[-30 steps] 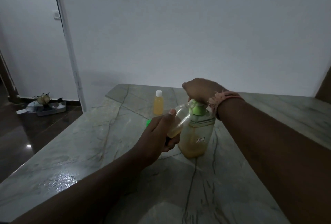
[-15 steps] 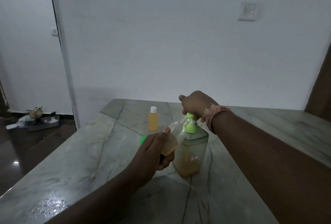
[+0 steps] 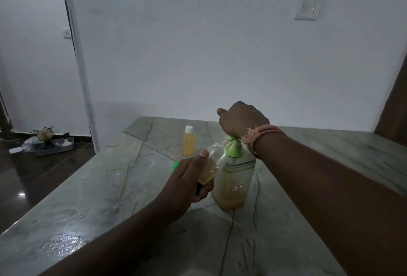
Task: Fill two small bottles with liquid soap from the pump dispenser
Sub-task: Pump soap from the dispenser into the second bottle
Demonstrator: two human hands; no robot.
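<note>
Head view first, reading from the left: I see a grey tray of clutter (image 3: 54, 145) on the dark floor by the doorway, well apart from the grey-green veined marble table (image 3: 92, 189). Further right on my screen, a small capped plastic bottle full of yellow soap (image 3: 189, 141) stands upright near the far edge. My left hand (image 3: 189, 182) is curled round a small clear open bottle (image 3: 212, 162), tilted so its mouth sits at the spout; a little amber liquid lies in its low end. Something bright green (image 3: 175, 164) peeks out past the knuckles, too hidden for me to name. Just beside it stands the clear square pump dispenser with a green pump head (image 3: 232, 178), partly full. My right hand (image 3: 242, 119), fingers curled into a fist, presses on that pump top; a pink thread band (image 3: 263, 135) circles the wrist. A white wall switch (image 3: 308, 8) sits high right.
</note>
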